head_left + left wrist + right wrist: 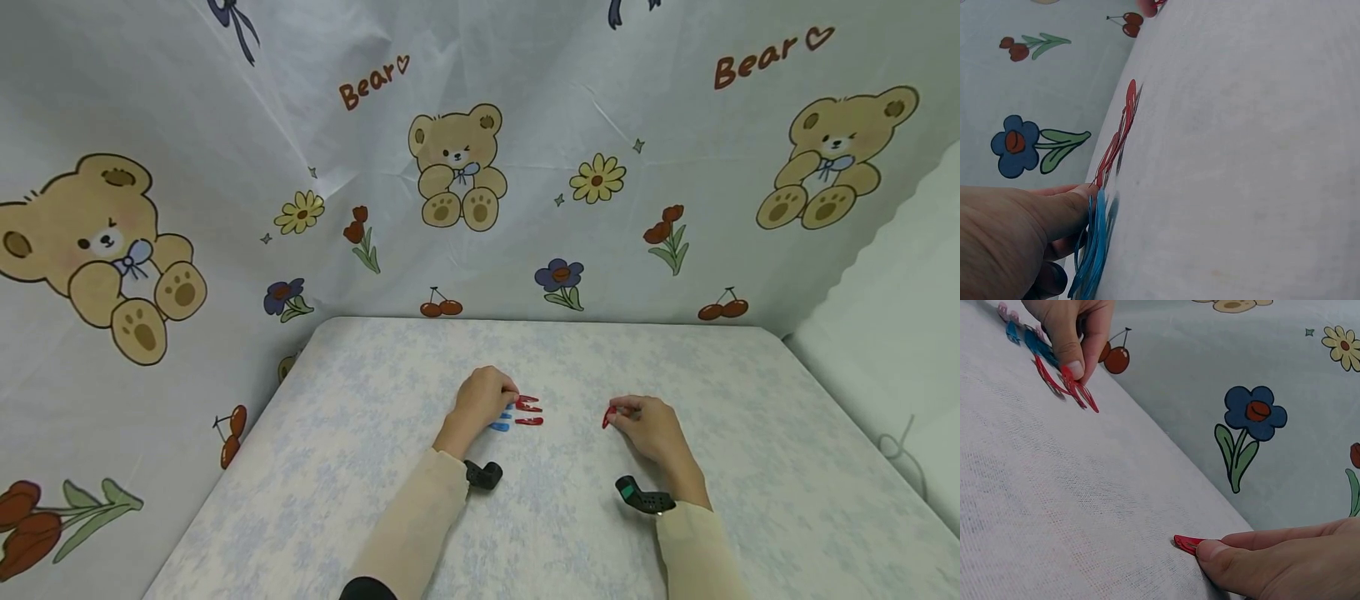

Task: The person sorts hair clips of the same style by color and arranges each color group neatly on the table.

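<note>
Several red hair clips (529, 422) lie in a short column on the table, beside a column of blue hair clips (499, 427). My left hand (480, 398) is over the far end of these columns, thumb and fingertips pinching the end of a red hair clip (1088, 394). Its fingers hide part of the blue clips. To the right, apart from the columns, my right hand (648, 427) pinches another red hair clip (1186, 542) between thumb and forefinger, low over the table. In the left wrist view the blue clips (1094, 250) show right beside the thumb.
The table (360, 400) has a pale blue mottled cover. Small pink pieces (1002, 310) show past the blue clips in the right wrist view. A curtain (525, 250) printed with bears hangs behind the table's far edge. A white cord (900, 450) hangs at the right.
</note>
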A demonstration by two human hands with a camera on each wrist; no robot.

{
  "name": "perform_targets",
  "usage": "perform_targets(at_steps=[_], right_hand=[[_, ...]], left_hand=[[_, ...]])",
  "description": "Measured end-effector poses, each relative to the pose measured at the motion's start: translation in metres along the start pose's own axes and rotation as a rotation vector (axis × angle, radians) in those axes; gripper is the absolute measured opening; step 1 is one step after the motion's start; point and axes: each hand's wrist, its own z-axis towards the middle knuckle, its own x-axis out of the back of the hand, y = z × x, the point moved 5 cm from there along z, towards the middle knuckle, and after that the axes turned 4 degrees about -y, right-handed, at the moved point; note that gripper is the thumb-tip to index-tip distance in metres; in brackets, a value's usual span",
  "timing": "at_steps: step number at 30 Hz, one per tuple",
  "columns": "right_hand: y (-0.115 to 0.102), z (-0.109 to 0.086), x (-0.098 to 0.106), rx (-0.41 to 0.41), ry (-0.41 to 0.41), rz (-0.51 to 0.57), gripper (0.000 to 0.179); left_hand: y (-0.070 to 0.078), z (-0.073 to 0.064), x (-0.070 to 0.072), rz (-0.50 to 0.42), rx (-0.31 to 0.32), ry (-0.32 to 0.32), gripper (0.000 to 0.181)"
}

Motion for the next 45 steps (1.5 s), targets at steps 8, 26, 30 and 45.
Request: perform_targets(at_steps=[8, 26, 30, 45], right_hand=[[-0.0019, -0.0008, 0.0013, -0.006, 0.003, 0.014, 0.028], [0.0027, -0.0015, 0.0038, -0.034, 0.038, 0.044, 0.021], [0.0031, -0.0032, 0.0047, -0.027, 0.048, 0.050, 0.022], [0.0072, -0.0038, 0.0065, 0.009, 0.018, 0.111, 0.018]], left_hand=[[-0.0007, 0.0002, -0.0011, 0.003, -0.003, 0.006, 0.010], [0.0007, -0.0002, 0.0001, 0.005, -0.013, 0.002, 0.010], [0.0006, -0.0013, -0.0001, -0.003, -0.004, -0.002, 0.010], [0.0020, -0.0032, 0.0034, -0.001, -0.002, -0.012, 0.010]])
